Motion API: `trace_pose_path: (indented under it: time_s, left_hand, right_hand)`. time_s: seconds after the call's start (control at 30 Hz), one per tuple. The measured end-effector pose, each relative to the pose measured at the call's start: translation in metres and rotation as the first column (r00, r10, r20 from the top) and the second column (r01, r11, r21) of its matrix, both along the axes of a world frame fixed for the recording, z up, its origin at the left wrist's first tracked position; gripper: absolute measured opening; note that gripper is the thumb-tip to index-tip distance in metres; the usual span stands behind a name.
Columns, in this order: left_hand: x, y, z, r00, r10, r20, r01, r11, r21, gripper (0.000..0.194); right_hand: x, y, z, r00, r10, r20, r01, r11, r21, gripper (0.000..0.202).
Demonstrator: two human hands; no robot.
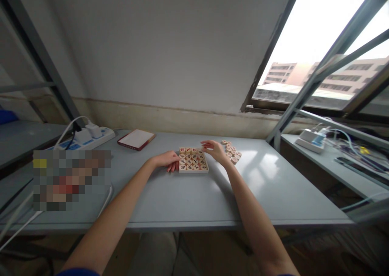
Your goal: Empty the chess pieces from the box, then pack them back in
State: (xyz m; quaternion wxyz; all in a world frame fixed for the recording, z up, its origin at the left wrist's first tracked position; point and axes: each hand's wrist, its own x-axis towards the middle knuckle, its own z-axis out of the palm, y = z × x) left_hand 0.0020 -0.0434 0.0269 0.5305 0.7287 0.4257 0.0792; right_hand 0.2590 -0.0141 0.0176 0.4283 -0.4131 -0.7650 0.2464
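Note:
A shallow open box (194, 172) sits mid-table, filled with rows of round wooden Chinese chess pieces (195, 161) marked with red and black characters. At its left wall, my left hand (167, 159) grips the edge with curled fingers. Over the far right corner, my right hand (213, 149) has its thumb and fingers closed around a chess piece, which they partly cover. More loose chess pieces (233, 150) lie in a cluster just right of my right hand.
A flat lid-like box (136, 139) with a white top and red side lies at the back left. Further left are a power strip (105, 137) with plugs and cables, and a blurred-out patch. A metal post (276, 140) rises at the right; another power strip (310, 141) stands beyond it.

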Motion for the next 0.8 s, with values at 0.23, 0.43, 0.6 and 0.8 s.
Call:
trace_pose_path:
  time_s: [0.23, 0.43, 0.6, 0.8]
  left_hand:
    - [0.0, -0.001, 0.002, 1.0, 0.007, 0.006, -0.007, 1.0, 0.004, 0.033]
    - [0.0, -0.001, 0.001, 1.0, 0.01, 0.002, -0.01, 1.0, 0.003, 0.034]
    - [0.0, -0.001, 0.001, 1.0, -0.002, 0.004, 0.002, 1.0, 0.017, 0.035]
    - [-0.001, 0.0, 0.0, 1.0, -0.01, 0.018, 0.01, 1.0, 0.006, 0.035]
  right_hand:
    - [-0.013, 0.002, -0.01, 0.998, 0.042, 0.047, -0.041, 0.999, -0.024, 0.025]
    - [-0.012, -0.002, -0.003, 0.987, 0.022, 0.159, -0.032, 0.997, 0.065, 0.023]
    - [0.003, -0.01, 0.015, 0.947, -0.078, 0.313, 0.043, 0.992, 0.116, 0.025]
    - [0.04, -0.018, 0.028, 0.769, -0.187, 0.611, 0.231, 0.973, 0.008, 0.035]
